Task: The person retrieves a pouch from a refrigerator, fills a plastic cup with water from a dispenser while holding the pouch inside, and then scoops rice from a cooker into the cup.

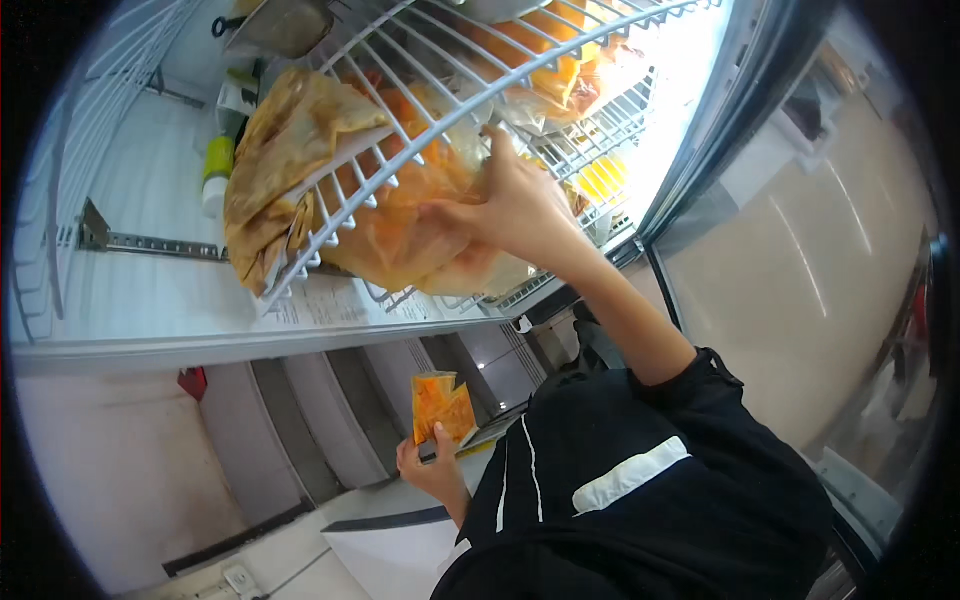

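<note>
My left hand holds a small flat orange piece, possibly a packet, upright between thumb and fingers, below the refrigerator's edge. Inside the lit refrigerator, my right hand lies against a large clear plastic bag with orange and pale contents, beneath a white wire shelf. Its thumb and a raised finger are spread apart; the other fingers are hidden, so a grip on the bag cannot be made out. A crumpled brown paper or plastic wrapping is left of the bag.
More orange-filled plastic bags are on the wire racks at the upper right. A bottle with a yellow-green band is by the refrigerator's inner wall. The glass door stands open at the right. Steps show below the refrigerator's edge.
</note>
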A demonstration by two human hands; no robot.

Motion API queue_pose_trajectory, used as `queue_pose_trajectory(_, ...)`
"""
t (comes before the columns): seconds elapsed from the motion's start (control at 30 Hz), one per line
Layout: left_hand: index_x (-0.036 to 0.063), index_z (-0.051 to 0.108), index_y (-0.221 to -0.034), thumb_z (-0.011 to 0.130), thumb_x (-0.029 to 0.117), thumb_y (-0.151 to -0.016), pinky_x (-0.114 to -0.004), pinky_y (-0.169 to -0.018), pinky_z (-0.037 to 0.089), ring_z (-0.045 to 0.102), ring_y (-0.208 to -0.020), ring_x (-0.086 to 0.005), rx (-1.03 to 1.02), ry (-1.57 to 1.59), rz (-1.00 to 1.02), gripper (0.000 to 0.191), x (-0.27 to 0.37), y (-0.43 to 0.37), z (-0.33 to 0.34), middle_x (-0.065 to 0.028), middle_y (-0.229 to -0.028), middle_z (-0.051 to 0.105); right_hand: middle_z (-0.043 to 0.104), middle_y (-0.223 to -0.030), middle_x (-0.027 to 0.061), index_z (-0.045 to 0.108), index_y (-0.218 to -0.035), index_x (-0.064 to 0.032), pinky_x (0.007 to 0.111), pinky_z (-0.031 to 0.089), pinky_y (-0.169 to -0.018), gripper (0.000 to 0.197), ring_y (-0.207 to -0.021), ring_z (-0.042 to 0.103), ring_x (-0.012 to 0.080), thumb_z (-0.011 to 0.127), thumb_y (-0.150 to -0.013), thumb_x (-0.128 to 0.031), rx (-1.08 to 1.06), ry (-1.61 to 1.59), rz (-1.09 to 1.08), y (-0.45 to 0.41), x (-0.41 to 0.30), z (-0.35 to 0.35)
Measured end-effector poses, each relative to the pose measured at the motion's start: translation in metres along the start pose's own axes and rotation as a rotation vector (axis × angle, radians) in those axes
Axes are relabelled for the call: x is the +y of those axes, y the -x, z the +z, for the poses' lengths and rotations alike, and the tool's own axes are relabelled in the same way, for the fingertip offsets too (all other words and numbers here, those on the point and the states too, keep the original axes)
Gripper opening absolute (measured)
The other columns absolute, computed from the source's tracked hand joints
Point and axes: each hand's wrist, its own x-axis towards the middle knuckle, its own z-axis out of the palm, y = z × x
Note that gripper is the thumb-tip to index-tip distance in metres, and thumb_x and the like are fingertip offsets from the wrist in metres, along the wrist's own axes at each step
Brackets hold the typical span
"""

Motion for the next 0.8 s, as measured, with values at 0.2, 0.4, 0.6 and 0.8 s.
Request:
queue_pose_trajectory(0.2,-0.0042,0.064,-0.079,0.070,0.013,-0.069,-0.036,-0.071,0.042,0.057,-0.074,-0.0243,-0.046,0.036,0.014,0.021,0.020,0.000,-0.007,-0.0110,-0.077,0.059,0.062,-0.081,0.0208,0.051,-0.108,0.0032,0.043,0.048,-0.066,0.046,-0.075,0.062,0.0354,0.066,-0.075,-0.026,0.147,-0.325,-0.298,0.023,-0.021,0.018)
queue_pose_trajectory(0.4,-0.0082,0.062,-0.082,0.072,0.028,-0.074,-0.035,-0.072,0.043,0.054,-0.071,-0.0211,-0.033,-0.092,-0.018,0.038,0.028,0.001,-0.006,-0.0138,-0.076,0.062,0.059,-0.064,0.0193,0.045,-0.110,0.0149,0.040,0.051,-0.049,0.043,-0.059,0.062,0.0341,0.054,-0.074,-0.007,0.193,-0.084,-0.649,0.050,-0.056,0.063)
queue_pose_trajectory(0.6,-0.0075,0.060,-0.080,0.071,0.014,-0.071,-0.035,-0.074,0.042,0.054,-0.075,-0.0231,0.115,-0.098,0.010,0.026,0.020,0.004,0.002,-0.0116,-0.078,0.057,0.061,-0.077,0.0227,0.045,-0.113,0.0153,0.037,0.050,-0.046,0.046,-0.053,0.062,0.0296,0.053,-0.072,-0.006,0.291,-0.006,-0.678,0.048,-0.054,0.090)
queue_pose_trajectory(0.8,-0.0077,0.060,-0.079,0.072,0.014,-0.071,-0.033,-0.074,0.043,0.054,-0.077,-0.0199,-0.052,0.034,-0.080,0.026,0.033,0.001,-0.007,-0.0111,-0.079,0.058,0.062,-0.078,0.0181,0.051,-0.114,0.0126,0.027,0.045,-0.040,0.048,-0.049,0.057,0.0161,0.054,-0.072,-0.010,0.450,0.228,-0.718,0.070,-0.056,0.086)
